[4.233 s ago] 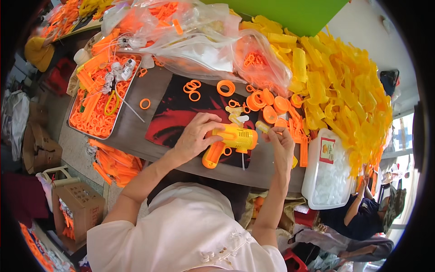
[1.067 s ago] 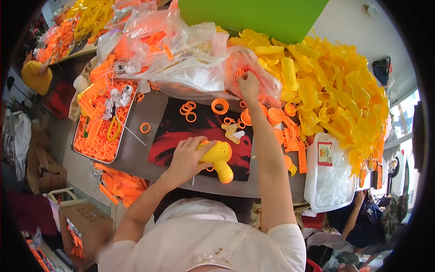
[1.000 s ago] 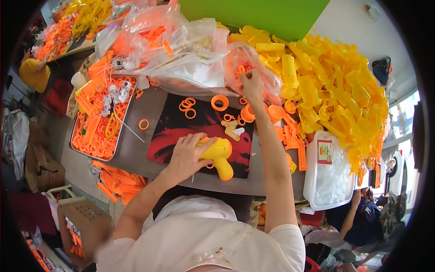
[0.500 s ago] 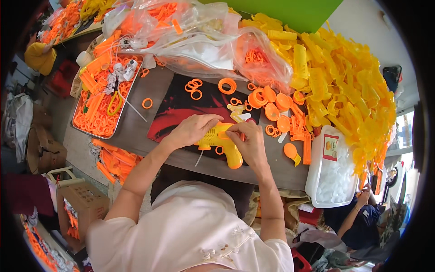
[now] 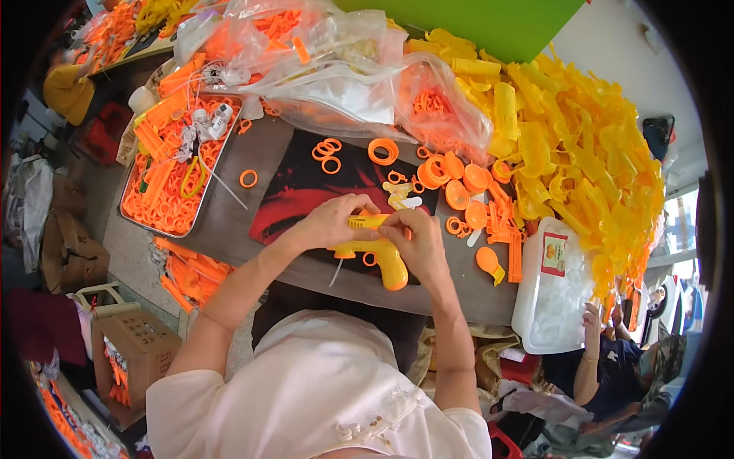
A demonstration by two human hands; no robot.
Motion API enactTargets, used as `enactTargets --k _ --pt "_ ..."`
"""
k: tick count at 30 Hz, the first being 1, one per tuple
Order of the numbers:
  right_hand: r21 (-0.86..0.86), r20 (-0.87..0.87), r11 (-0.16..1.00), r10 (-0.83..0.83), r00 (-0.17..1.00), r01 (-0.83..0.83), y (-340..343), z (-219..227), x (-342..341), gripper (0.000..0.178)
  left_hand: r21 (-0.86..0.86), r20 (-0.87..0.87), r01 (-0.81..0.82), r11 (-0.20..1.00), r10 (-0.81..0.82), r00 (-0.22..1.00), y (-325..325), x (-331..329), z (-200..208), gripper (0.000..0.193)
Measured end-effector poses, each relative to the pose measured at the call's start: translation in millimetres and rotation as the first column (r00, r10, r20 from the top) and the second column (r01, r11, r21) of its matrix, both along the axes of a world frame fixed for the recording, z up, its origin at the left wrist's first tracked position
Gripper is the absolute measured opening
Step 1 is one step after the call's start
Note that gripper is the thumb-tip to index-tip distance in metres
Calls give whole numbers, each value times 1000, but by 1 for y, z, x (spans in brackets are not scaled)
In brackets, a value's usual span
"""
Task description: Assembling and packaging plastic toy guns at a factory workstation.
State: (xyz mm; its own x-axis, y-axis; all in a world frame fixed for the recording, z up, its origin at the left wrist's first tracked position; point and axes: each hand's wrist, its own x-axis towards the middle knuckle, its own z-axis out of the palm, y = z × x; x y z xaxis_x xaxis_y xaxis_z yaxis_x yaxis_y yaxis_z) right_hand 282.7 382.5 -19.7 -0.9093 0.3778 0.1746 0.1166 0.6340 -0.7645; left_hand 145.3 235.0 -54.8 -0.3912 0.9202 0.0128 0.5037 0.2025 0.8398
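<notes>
A yellow toy gun (image 5: 393,269) with an orange trigger ring is between my hands, close to the front edge of the table. My left hand (image 5: 333,222) is closed over its front part, covering much of the barrel. The fingertips of my right hand (image 5: 419,243) are pinched at the rear top of the gun, by a small orange part mostly hidden by them. The grip points toward me, and a thin pale tube (image 5: 336,273) hangs below the front. Behind the gun lie small pale yellow and white pieces (image 5: 405,201) on a dark red-patterned mat (image 5: 284,200).
At left stands a metal tray (image 5: 200,193) of orange parts. Orange rings (image 5: 383,151) and round caps (image 5: 457,196) lie behind my hands. Plastic bags (image 5: 336,84) and a heap of yellow shells (image 5: 566,145) line the back. A white tub (image 5: 534,304) sits at right; a co-worker (image 5: 612,367) is beyond it.
The gun has rolled in my hands, so its vented side shows less and its top edge more. My left fingers have curled further over it. The right hand keeps its pinch.
</notes>
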Motion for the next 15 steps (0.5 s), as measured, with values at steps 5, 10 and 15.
enactTargets --k 5,10,15 --pt "-56 238 998 36 971 -23 -3 15 -6 10 4 266 70 998 -69 961 -1 -11 -6 44" --pt "188 25 981 47 999 -51 -3 -2 2 9 -32 136 39 999 -35 990 1 -6 -7 43" --pt "179 -187 929 -291 938 323 45 -32 -13 15 -29 49 8 1000 -6 999 -3 2 -3 41"
